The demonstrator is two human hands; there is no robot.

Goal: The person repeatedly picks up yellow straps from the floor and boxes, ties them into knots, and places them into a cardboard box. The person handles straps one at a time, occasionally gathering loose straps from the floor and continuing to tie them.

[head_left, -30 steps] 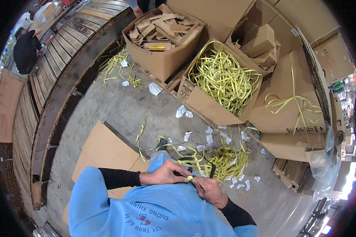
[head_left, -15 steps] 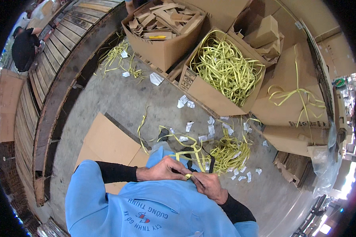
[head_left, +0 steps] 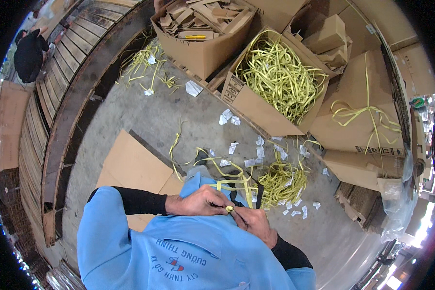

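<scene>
Grey concrete floor (head_left: pixel 130 111) spreads through a cluttered workspace, edged on the left by a slatted wooden platform (head_left: pixel 77 46), where a person in black (head_left: pixel 29 55) leans. Along the far side stand a cardboard box (head_left: pixel 198 55) of cardboard scraps and an open carton (head_left: pixel 266 116) filled with tangled yellow strapping (head_left: pixel 280 79).

At the wearer's waist, in front of a light-blue shirt (head_left: pixel 179 246), a small knotted bit of yellow strap (head_left: pixel 229 209) sits between the fingertips; it is too small to tell which way its long axis points. Just beyond, strap loops (head_left: pixel 249 191) stretch sideways, with one length running down toward the hands; any join to the knotted bit is hidden.

Both hands are nearly together, fingers curled. The left hand (head_left: pixel 205 200) points right and pinches the knotted bit; the right hand (head_left: pixel 256 222), angled up and left, closes on its other side. Past them, a loose strap heap (head_left: pixel 282 183) lies on the floor among white paper scraps (head_left: pixel 193 88).
</scene>
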